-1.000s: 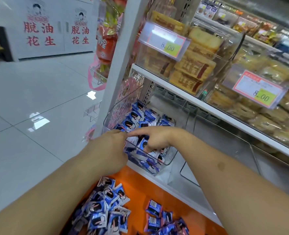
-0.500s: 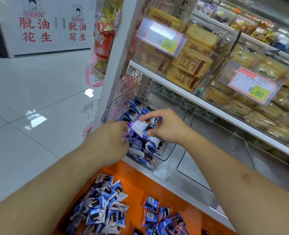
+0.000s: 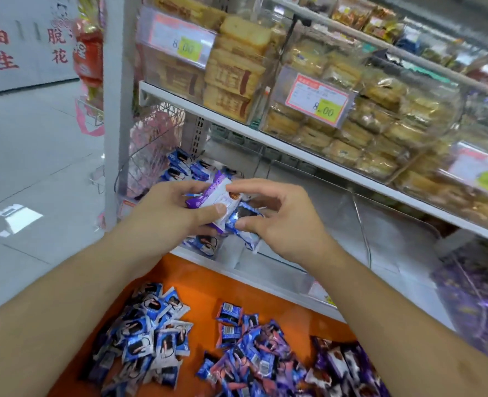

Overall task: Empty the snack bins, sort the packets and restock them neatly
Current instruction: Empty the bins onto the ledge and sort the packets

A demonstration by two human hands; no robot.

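**Packets lifted clear of the bin**

Since half a second ago both hands have risen out of the clear bin (image 3: pixel 139 179) and drawn closer to the body, bringing packets up with them.

On the left, the left hand (image 3: pixel 162 213) has its fingers curled round a purple-and-white packet (image 3: pixel 214 193), thumb pressed on its face; it looks like a stray among blue ones, probably held apart for sorting. Just beside it, the right hand (image 3: pixel 282 222) pinches a blue packet (image 3: pixel 242 222) between thumb and curled fingers, the two packets touching. Both sit above the front of the bin on the lower shelf (image 3: pixel 394 239), where a few blue packets (image 3: pixel 185 167) are left, so emptying seems unfinished.

Below, on the orange surface (image 3: pixel 208 285), lie separate heaps: blue-and-white packets (image 3: pixel 151 339) to the left, a mixed blue and pink pile (image 3: pixel 248 359) in the middle, purple ones (image 3: pixel 343 365) to the right. The wrappers are small, glossy and crinkled.
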